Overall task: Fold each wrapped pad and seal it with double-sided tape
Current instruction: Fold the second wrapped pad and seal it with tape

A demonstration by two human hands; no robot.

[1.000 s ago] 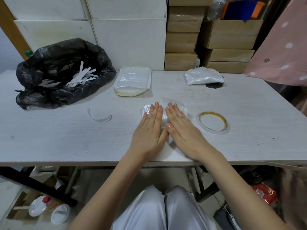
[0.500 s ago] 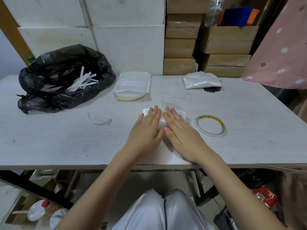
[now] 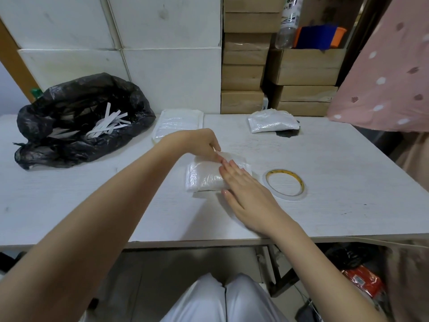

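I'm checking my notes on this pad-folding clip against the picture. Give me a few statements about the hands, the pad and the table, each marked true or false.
1. The right hand lies flat on the wrapped pad. True.
2. The left hand holds the tape roll. False: it pinches the wrapper flap at the pad's far edge; the roll lies untouched to the right of the pad.
3. The black bag holds white paper strips. True.
4. The stack of flat pads lies inside the black bag. False: it lies on the table beside it.
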